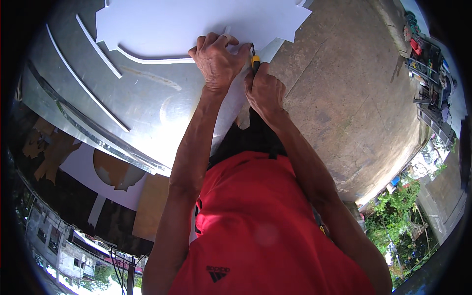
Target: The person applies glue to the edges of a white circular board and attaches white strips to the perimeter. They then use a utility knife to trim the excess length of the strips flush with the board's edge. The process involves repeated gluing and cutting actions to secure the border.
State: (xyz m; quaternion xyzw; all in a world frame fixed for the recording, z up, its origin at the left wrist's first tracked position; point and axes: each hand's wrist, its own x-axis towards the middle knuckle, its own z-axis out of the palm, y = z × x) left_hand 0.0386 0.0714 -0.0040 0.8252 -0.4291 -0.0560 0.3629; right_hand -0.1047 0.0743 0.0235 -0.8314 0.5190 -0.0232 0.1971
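Observation:
A large white board (pixel 196 29) with a notched, angular outline lies flat on a grey metal table (pixel 142 98). My left hand (pixel 219 59) bears down on its near edge with bent fingers, thumb toward the right. A small white sliver (pixel 227 31) shows at those fingertips; whether it is loose I cannot tell. In my right hand (pixel 266 89) is a black and yellow utility knife (pixel 255 62), its tip at the board's edge close to my left thumb. Left of my hands, a narrow white strip (pixel 152 61) curves along the board's near side.
Two thin white offcuts (pixel 98 46) (pixel 86 78) lie on the table's left part. Beyond its curved rim, brown and white sheet pieces (pixel 118 169) lie lower down. Concrete floor (pixel 339 88) spreads to the right, with piled items (pixel 432 73) and green plants (pixel 393 221) at its far side.

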